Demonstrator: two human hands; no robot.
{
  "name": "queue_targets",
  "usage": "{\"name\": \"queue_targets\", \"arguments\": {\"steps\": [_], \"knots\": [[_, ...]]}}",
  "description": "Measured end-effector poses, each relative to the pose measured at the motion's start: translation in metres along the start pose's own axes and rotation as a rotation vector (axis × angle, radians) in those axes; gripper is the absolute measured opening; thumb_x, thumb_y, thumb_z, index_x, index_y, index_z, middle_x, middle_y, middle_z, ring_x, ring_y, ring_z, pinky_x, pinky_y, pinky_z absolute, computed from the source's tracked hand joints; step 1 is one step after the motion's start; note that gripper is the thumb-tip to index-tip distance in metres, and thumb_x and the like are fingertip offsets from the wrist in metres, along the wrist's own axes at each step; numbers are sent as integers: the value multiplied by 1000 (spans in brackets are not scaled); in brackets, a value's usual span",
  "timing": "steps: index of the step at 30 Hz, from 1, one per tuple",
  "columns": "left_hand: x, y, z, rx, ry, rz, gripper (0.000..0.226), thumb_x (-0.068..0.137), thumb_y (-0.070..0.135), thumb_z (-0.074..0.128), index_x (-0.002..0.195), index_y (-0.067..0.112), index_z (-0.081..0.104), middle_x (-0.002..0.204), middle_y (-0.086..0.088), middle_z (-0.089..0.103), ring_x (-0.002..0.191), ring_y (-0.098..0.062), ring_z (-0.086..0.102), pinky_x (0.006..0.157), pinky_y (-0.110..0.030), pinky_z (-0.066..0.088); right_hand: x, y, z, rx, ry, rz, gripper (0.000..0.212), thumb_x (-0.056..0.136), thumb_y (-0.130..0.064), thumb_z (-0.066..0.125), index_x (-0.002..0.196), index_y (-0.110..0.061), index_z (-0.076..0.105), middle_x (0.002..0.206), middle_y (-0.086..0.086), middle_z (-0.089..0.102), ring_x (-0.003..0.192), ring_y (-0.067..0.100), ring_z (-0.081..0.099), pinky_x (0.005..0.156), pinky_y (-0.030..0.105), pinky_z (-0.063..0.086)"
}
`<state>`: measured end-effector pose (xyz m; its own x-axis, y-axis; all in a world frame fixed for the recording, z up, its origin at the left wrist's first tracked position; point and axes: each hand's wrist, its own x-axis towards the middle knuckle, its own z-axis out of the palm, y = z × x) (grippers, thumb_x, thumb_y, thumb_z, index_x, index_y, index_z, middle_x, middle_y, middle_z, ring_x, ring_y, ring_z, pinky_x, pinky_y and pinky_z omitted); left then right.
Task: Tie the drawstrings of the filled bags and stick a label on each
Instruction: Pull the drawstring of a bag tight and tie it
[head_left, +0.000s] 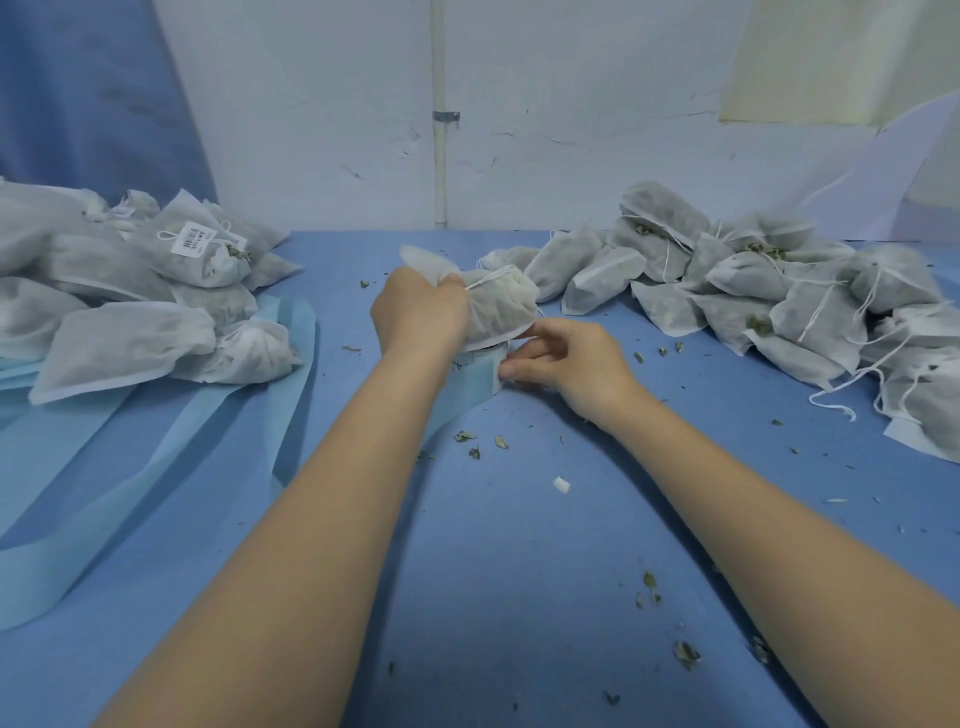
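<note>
My left hand (418, 312) grips a filled white mesh bag (501, 306) by its gathered neck, just above the table's middle; its white drawstring (488, 278) loops over the top. Directly beneath the bag lies a light blue label strip (475, 374) with a white edge. My right hand (563, 364) pinches at that strip's right end, thumb and fingers closed on its white edge. The label itself is mostly hidden by the bag and my fingers.
A pile of tied bags (135, 291), one showing a barcode label (195, 240), sits at the left on trailing light blue backing strip (78, 545). A pile of bags with loose drawstrings (779, 296) fills the right. Dried leaf bits (470, 441) litter the blue table (519, 571).
</note>
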<state>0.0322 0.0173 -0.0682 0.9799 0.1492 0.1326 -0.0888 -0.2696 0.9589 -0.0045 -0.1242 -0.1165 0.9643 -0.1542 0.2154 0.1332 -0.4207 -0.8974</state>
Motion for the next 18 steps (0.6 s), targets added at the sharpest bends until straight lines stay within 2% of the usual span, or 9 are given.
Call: {"name": "queue_targets", "arguments": {"steps": [3,6,11,15,18], "knots": [[0,0,-1,2,-10,-5,14,94,25,49,93,13,42,82,4,39,87,-20,42,72,-28,35,4,-2,0,-125,-53,-36,18,77,-15,79,91,-24,72,81,-8,72,63,-7,61,62,5,42],[0,1,0,15,-13,1,13,94,25,49,95,13,43,90,0,42,89,-22,43,74,-28,37,8,-5,-5,-144,-51,-50,20,76,-12,79,94,-21,75,82,-9,74,62,-12,61,60,1,40],[-2,0,2,66,-8,29,21,95,27,48,106,9,49,94,-1,41,89,-21,43,75,-28,38,12,-6,-6,-149,-25,-56,19,71,-5,81,80,-20,75,70,-9,72,62,-8,64,65,3,44],[-2,0,4,86,8,36,26,96,27,48,112,6,51,98,-1,42,88,-20,42,72,-28,36,9,-4,-5,-183,42,-82,16,70,-12,83,70,-24,72,70,-12,72,62,-3,63,63,4,45],[-2,-1,6,80,22,43,28,95,26,48,114,5,52,99,-1,43,87,-19,42,72,-27,35,5,-4,-3,-220,102,-66,12,71,-19,84,69,-21,72,65,-11,70,55,-2,58,54,4,41]]}}
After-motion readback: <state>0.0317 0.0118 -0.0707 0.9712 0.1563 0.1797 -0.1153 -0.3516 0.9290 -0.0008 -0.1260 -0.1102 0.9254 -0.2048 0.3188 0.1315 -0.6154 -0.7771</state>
